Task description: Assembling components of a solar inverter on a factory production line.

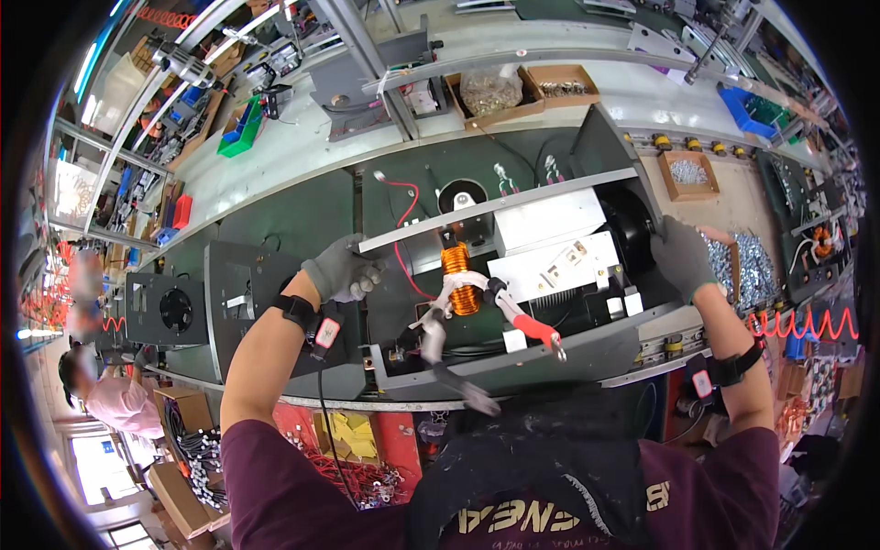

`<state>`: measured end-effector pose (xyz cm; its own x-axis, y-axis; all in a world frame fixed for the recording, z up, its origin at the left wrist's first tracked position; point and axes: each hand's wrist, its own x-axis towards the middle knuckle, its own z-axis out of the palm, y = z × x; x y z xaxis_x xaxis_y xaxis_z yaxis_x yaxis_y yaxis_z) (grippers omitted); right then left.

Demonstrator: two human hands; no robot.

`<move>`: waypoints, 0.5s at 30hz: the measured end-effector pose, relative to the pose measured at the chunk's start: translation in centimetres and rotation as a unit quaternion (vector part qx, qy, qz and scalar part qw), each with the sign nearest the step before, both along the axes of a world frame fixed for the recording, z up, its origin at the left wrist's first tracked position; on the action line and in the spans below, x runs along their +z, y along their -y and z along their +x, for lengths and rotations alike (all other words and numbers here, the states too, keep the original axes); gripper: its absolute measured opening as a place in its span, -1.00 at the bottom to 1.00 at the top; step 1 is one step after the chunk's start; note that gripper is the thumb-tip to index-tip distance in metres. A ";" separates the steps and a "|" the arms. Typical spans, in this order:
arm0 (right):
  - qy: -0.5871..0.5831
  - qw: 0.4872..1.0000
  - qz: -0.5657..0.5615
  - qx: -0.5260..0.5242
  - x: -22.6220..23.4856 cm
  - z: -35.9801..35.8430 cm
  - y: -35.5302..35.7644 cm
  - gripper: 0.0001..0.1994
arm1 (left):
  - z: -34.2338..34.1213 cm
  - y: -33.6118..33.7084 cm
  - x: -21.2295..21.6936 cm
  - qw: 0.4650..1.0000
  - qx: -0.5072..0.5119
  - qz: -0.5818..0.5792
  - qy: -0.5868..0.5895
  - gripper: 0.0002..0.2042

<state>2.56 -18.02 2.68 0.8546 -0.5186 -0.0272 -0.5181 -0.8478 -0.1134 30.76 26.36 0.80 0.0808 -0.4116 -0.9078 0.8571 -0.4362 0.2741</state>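
Centre of frame: open grey metal chassis (550, 353) w/ a copper-wound coil (457, 267) standing upright inside, white tape at its base, red wire (403, 240) looping up-left of it. A red-handled tool (534, 328) lies just right of the coil, a grey plier-like tool (434, 335) just left-below; neither is held.

Step, as I judge it: positioning or steadying the chassis before any work on the coil, since both hands sit at the frame, not on the tools. Next move prob. needs one hand freed to take a tool, w/ the other keeping the unit square.

Left hand (341, 269), grey glove, centre-left: fingers curled narrow round the end of the pale metal crossbar (500, 207), gripping it. Forearm rises from lower left, elbow bent, black wrist strap w/ cable.

Right hand (683, 258), grey glove, right of centre: fingers spread fairly wide, palm down on the chassis's right edge, beside a tray of silver screws (747, 266). Can't tell if it grips or just presses. Arm comes up from lower right, nearly straight.

Farther out: black fan unit (174, 310) at left, cardboard parts boxes (527, 90) at top.
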 end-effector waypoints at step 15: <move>0.098 0.993 -0.041 0.043 -0.5 -7.0 11.1 -0.73 | -6.1 -6.6 -13.7 0.950 0.134 0.065 0.275 -0.70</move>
<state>-4.47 -29.12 2.22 0.8803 -0.4376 0.1833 -0.4185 -0.8982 -0.1342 24.65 32.99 -12.87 0.6434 -0.1972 -0.7397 0.6853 -0.2822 0.6714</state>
